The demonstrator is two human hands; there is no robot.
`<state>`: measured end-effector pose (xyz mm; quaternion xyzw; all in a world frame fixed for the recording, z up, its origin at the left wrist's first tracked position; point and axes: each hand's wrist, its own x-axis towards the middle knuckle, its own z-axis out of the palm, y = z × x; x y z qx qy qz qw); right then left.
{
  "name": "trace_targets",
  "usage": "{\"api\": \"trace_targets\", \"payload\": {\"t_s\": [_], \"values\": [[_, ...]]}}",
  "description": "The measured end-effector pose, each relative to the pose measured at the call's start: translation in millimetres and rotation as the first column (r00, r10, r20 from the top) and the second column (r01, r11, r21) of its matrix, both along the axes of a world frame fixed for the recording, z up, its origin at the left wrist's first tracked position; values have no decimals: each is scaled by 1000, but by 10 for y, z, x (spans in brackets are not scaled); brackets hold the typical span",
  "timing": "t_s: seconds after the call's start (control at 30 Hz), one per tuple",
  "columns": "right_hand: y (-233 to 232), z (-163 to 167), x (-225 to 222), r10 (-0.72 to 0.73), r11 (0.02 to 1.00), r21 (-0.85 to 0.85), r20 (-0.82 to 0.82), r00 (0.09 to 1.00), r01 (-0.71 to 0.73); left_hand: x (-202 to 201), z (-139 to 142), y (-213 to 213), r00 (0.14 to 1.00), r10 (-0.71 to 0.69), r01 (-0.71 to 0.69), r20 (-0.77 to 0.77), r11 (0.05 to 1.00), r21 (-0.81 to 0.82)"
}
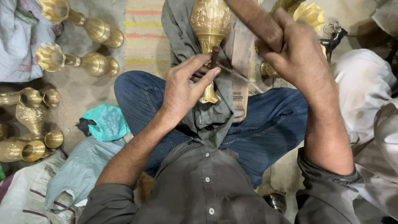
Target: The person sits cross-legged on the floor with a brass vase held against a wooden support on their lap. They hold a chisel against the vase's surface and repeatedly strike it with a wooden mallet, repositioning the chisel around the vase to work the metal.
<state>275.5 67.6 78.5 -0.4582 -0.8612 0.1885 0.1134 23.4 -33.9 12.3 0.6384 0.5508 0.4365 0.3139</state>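
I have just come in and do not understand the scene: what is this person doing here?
A seated person works on a brass vase lying across the lap. The left hand pinches a small dark punch against it; the right hand grips a wooden handle raised above. More brass vases lie on the floor.

Engraved brass vase (210, 25) lying across the lap, perhaps tilted; thin chisel (215, 54) against it.
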Motion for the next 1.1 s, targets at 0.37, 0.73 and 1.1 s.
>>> {"api": "trace_targets", "payload": {"t_s": [0.37, 0.73, 1.1], "values": [[-21, 86, -11, 80, 967, 230, 143, 986, -112, 7, 18, -21, 1000, 7, -7, -10, 1000, -19], [30, 63, -74, 46, 998, 40, 37, 998, -48, -2, -8, -8, 1000, 22, -22, -2, 1000, -16], [-6, 91, -59, 71, 988, 141, -50, 996, -64, -11, 5, -38, 1000, 4, -4, 14, 1000, -12]]}}
